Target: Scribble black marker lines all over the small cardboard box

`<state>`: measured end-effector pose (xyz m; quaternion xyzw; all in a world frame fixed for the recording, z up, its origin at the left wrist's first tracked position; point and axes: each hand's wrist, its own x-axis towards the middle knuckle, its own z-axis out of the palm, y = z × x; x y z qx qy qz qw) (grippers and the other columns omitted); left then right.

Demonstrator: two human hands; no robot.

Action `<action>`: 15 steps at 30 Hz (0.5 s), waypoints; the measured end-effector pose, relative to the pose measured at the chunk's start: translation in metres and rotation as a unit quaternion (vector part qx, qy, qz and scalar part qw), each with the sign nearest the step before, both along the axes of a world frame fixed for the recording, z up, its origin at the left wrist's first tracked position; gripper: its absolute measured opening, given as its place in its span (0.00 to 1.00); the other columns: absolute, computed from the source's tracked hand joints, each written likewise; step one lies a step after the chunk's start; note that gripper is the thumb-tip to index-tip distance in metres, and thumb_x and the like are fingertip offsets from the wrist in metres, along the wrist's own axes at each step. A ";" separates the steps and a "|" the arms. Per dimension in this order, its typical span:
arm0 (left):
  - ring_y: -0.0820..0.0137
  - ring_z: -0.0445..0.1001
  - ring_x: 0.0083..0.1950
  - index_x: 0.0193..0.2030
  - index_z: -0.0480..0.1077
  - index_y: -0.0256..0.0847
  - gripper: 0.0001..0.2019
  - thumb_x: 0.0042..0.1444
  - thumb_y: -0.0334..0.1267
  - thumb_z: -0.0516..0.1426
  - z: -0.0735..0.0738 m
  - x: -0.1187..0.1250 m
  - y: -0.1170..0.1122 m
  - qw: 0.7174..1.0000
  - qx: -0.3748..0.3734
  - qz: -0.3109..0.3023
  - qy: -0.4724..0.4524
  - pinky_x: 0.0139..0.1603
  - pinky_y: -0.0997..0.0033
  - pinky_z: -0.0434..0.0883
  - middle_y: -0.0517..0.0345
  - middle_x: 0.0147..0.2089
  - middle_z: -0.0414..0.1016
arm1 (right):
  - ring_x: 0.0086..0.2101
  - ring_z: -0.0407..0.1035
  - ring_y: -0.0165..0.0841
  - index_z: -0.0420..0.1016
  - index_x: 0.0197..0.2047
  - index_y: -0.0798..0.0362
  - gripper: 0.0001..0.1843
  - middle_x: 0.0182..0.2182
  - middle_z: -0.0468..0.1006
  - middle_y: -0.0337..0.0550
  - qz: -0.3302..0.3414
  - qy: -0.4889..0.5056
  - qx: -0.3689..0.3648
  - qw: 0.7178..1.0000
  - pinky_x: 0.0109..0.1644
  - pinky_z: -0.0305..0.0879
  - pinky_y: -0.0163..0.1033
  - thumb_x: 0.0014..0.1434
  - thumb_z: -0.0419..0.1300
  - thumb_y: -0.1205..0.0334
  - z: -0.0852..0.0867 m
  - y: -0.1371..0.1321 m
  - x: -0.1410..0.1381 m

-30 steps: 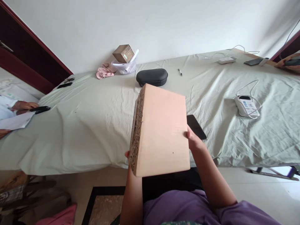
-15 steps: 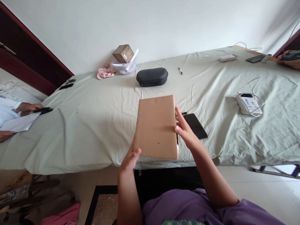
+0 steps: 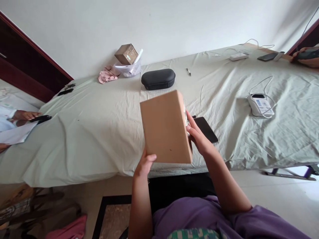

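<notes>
Between my two hands, above the near part of the bed-like table, is a tan book-like object [image 3: 165,127] with a plain, flat face and a small dark speck low on it. My left hand [image 3: 144,164] grips its lower left corner, thumb on the face and the other fingers hidden behind. At the right edge, my right hand [image 3: 198,132] holds it with thumb and fingers along the side. Something shiny shows on that side, partly covered by the fingers; I cannot make out what. A black tablet-like slab [image 3: 206,129] lies just beyond my right hand.
A black oval case [image 3: 158,79] lies ahead on the green sheet [image 3: 99,132]. Behind are a cardboard box [image 3: 126,54] on a plastic tub, a pink cloth [image 3: 108,74] and a pen [image 3: 188,72]. A white corded device [image 3: 261,105] sits right. At left, another person's hand [image 3: 26,115] touches something black.
The tan object has tilted and turned, its top left corner now lower than the top right, and more of its right side shows. Both hands keep hold. The whole view has shifted slightly.
</notes>
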<state>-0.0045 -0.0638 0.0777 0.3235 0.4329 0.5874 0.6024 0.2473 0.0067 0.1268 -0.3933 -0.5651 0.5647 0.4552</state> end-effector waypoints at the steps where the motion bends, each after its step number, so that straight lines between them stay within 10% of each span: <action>1: 0.48 0.75 0.67 0.67 0.73 0.47 0.40 0.42 0.41 0.71 -0.001 0.000 -0.001 0.999 0.020 0.002 0.031 0.70 0.49 0.72 0.50 0.62 0.80 | 0.78 0.45 0.47 0.40 0.83 0.31 0.49 0.81 0.47 0.32 0.024 0.018 0.007 1.000 0.82 0.41 0.62 0.68 0.57 0.32 -0.002 0.001 0.001; 7: 0.52 0.71 0.72 0.76 0.58 0.51 0.48 0.50 0.41 0.72 -0.007 0.006 0.013 0.983 0.068 0.076 0.151 0.74 0.52 0.68 0.46 0.68 0.75 | 0.80 0.35 0.48 0.33 0.84 0.34 0.67 0.82 0.37 0.35 0.099 0.000 0.137 0.986 0.83 0.35 0.59 0.57 0.74 0.39 0.003 0.001 0.005; 11: 0.53 0.60 0.81 0.81 0.47 0.55 0.53 0.56 0.50 0.71 -0.002 0.016 0.020 0.959 0.140 0.164 0.184 0.78 0.55 0.62 0.45 0.81 0.57 | 0.75 0.53 0.53 0.49 0.82 0.40 0.61 0.78 0.57 0.47 0.086 -0.048 0.141 0.985 0.79 0.52 0.62 0.55 0.77 0.42 0.003 -0.001 -0.001; 15: 0.45 0.46 0.85 0.83 0.40 0.53 0.69 0.41 0.64 0.74 0.000 0.017 0.014 0.951 0.192 0.096 0.223 0.80 0.46 0.57 0.43 0.86 0.39 | 0.70 0.62 0.54 0.59 0.78 0.43 0.53 0.73 0.66 0.51 0.069 -0.061 0.135 0.986 0.74 0.62 0.58 0.56 0.77 0.43 0.003 -0.004 -0.008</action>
